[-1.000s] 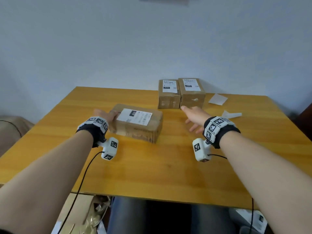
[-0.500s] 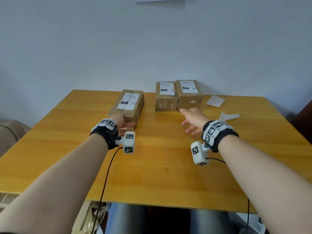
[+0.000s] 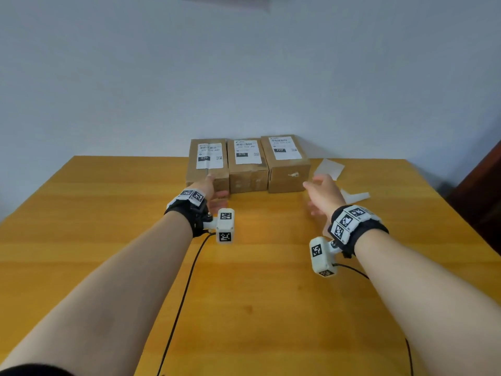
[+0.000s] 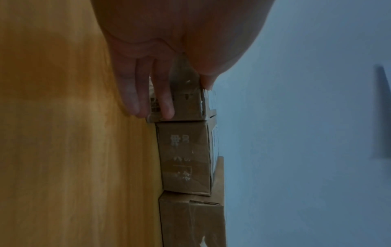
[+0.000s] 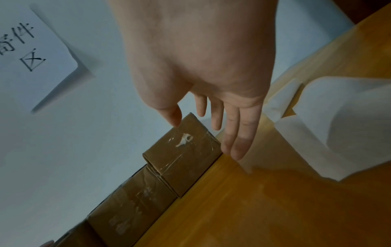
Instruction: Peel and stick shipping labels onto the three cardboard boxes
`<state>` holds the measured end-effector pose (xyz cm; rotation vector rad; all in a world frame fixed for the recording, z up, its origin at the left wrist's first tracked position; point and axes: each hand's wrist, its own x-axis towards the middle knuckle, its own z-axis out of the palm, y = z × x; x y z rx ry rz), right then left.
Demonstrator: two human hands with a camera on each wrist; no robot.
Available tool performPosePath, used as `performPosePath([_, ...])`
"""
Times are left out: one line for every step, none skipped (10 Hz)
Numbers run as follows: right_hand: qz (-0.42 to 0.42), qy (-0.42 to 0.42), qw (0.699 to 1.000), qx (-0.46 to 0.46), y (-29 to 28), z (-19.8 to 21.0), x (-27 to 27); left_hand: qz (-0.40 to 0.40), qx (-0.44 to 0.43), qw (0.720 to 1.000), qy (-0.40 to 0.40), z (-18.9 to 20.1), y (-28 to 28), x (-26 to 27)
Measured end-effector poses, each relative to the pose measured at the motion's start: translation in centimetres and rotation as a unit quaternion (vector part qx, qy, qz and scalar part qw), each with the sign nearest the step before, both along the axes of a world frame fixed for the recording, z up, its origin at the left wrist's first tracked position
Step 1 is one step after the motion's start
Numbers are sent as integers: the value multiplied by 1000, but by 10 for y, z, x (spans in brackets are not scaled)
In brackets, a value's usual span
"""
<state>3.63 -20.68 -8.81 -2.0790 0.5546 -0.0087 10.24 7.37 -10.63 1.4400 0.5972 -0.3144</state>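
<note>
Three brown cardboard boxes stand side by side, touching, at the far edge of the yellow wooden surface (image 3: 108, 213) against the pale wall, each with a white printed shipping label on top. The left box (image 3: 207, 158) bears a label (image 3: 209, 156) with a barcode, a black block reading "070" and a small square code. The left hand (image 3: 210, 189) holds this box at its near end: thumb on the top edge, straight fingers (image 4: 131, 93) laid down the front face to the surface. The middle box (image 3: 248, 165) has a label (image 3: 248, 152) that also reads "070"; the faint print on its front face is not legible. The right box (image 3: 287, 162) has a label (image 3: 284, 147) marked "220" and a white scuff on its taped front. The right hand (image 3: 324, 194) hovers near that box's right corner, fingers (image 5: 239, 133) loosely spread and holding nothing. Right of it lie white backing papers (image 3: 329, 168). A white wall sheet (image 5: 31, 50) carries handwritten characters, among them "件" and "区".
</note>
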Motion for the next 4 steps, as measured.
performPosePath([0, 2, 999, 39, -3, -2, 14, 12, 10, 1000, 3, -3, -4, 15])
performPosePath([16, 8, 999, 46, 2, -4, 25, 11, 15, 1000, 5, -4, -3, 17])
performPosePath([36, 30, 998, 42, 12, -4, 30, 10, 3, 1000, 4, -4, 0, 16])
performPosePath([59, 36, 997, 25, 18, 1, 31, 7, 40, 999, 2, 4, 2, 8])
